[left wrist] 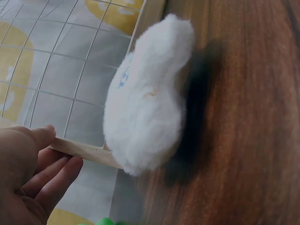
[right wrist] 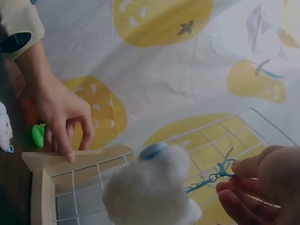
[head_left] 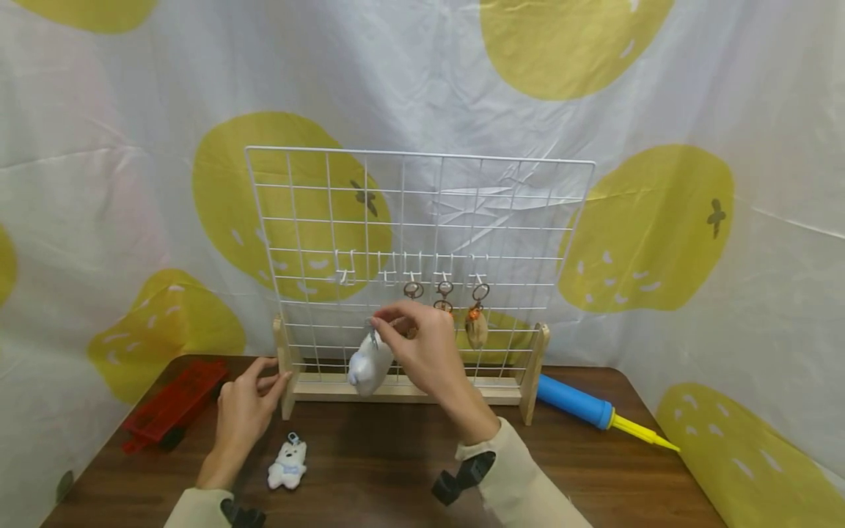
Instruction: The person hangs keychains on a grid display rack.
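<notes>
White plush (head_left: 370, 367) below the pinch

Remotely, I saw my right hand (head_left: 424, 343) pinching its clasp (right wrist: 221, 169); the body hung below-left, long axis slanting, beneath two bare hooks (head_left: 344, 276). My left hand (head_left: 246, 407) gripped the wooden stand (head_left: 282, 341).

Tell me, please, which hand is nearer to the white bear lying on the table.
Left. The left hand holds the wooden support, beyond the bear and to its left; the right hand is farther away, up and right, holding another white plush.
</notes>
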